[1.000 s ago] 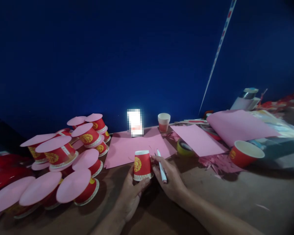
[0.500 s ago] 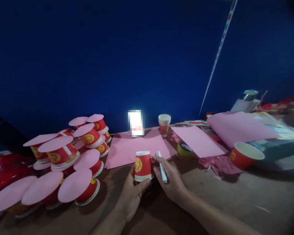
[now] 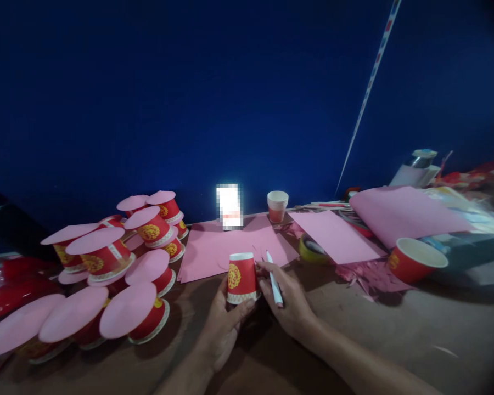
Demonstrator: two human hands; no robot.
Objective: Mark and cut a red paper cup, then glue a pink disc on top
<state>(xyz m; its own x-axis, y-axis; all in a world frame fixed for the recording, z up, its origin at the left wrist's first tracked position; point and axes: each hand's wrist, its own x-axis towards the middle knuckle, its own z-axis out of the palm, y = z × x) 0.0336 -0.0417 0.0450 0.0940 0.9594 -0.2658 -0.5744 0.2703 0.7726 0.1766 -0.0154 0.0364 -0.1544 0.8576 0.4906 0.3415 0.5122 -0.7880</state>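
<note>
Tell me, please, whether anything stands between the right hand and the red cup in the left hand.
Nothing visible does: the right hand, holding a white pen, is close beside the red cup in the left hand. Whether it touches the cup is unclear.

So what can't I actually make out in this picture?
All in the head view:
Inside of the held cup: hidden by its own wall.
Some fingertips of the left hand: hidden behind that cup.
Content of the bright panel: lost in glare and coarse blocks.
Part of the yellow round thing: covered by a pink sheet.
Shiny red bundle: cut off by the left edge.
</note>
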